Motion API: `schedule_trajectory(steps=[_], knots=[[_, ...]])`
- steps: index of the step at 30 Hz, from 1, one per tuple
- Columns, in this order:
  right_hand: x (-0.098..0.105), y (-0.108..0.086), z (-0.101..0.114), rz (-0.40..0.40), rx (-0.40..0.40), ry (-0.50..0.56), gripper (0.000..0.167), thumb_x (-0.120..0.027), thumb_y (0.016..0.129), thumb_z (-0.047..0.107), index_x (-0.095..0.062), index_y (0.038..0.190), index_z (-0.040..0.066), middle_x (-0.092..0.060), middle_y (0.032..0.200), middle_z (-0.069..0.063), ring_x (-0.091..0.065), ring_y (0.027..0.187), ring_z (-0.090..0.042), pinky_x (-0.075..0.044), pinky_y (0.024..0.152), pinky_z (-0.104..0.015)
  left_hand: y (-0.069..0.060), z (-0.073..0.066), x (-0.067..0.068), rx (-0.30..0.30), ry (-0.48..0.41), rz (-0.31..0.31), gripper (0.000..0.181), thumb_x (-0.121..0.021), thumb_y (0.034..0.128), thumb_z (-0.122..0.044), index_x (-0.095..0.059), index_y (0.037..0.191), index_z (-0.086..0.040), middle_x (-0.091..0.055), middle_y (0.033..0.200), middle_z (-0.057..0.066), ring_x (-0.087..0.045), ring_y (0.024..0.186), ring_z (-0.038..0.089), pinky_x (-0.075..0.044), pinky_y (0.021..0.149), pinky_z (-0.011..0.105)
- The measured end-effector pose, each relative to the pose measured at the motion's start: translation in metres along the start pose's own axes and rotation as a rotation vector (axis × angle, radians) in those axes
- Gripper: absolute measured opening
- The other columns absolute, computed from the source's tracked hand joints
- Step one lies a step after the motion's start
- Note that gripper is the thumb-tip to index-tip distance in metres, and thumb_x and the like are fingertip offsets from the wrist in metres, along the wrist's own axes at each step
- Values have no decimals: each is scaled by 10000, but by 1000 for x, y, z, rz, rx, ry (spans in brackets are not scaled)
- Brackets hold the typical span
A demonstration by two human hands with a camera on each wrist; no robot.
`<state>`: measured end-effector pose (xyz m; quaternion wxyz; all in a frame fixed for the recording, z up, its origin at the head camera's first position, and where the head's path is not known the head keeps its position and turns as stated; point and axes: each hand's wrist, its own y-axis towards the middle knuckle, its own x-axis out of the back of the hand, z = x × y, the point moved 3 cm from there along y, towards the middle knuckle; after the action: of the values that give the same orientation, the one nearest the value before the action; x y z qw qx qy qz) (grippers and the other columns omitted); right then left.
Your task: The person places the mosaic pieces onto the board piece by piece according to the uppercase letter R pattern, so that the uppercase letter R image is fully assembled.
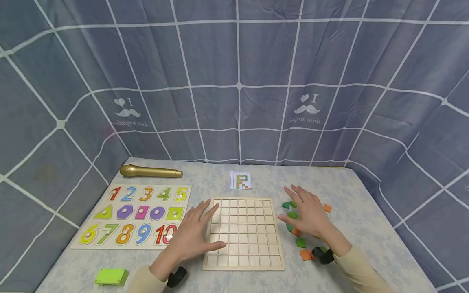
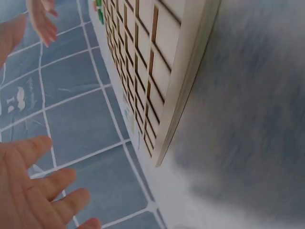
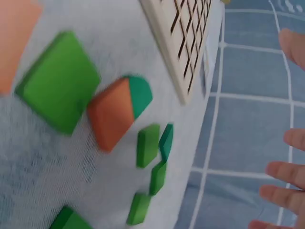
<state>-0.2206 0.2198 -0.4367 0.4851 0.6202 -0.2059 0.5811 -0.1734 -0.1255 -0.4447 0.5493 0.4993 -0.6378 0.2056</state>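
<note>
A square wooden grid board point(image 1: 243, 234) lies flat on the table between the two hands, its cells bare. My left hand point(image 1: 194, 236) hovers with spread fingers over the board's left edge and holds nothing. Over the loose pieces at the right, my right hand point(image 1: 309, 211) is spread out too, with nothing in its grasp. Green square tiles point(image 3: 59, 81), orange tiles point(image 3: 112, 114) and darker green rounded pieces point(image 3: 139, 95) lie scattered beneath it. Behind the board sits a small pattern card point(image 1: 240, 180) showing a coloured letter R on a grid.
A number and shape puzzle board point(image 1: 133, 215) lies at the left, partly behind the left hand. Beyond it rests a gold microphone point(image 1: 151, 171). A lime green block point(image 1: 111, 277) is near the front left. A grey-blue checked curtain point(image 1: 267, 110) encloses the table.
</note>
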Motion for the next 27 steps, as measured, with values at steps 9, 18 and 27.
schedule_trajectory(steps=[9, 18, 27], knots=[[0, 8, -37, -251, -48, 77, 634, -819, 721, 331, -620, 1213, -15, -620, 1109, -198, -576, 997, -384, -474, 780, -561, -22, -2, -17, 194, -248, 113, 1090, -766, 641, -629, -335, 1482, -85, -342, 1478, 162, -291, 1346, 376, -252, 1066, 550], [-4, 6, -72, -329, -188, 121, 479, -832, 718, 240, -691, 1084, -35, -653, 984, -195, -595, 882, -371, -508, 675, -524, -40, -6, -33, 302, -407, 187, 1179, -800, 604, -616, -305, 1469, 12, -267, 1491, 237, -204, 1360, 445, -209, 1041, 636], [-8, 5, -98, -314, -284, 146, 404, -809, 758, 219, -704, 1038, -53, -666, 922, -197, -612, 796, -366, -507, 627, -502, -46, -10, -46, 276, -452, 121, 1211, -855, 564, -544, -311, 1418, 120, -228, 1481, 298, -114, 1373, 465, -84, 1080, 604]])
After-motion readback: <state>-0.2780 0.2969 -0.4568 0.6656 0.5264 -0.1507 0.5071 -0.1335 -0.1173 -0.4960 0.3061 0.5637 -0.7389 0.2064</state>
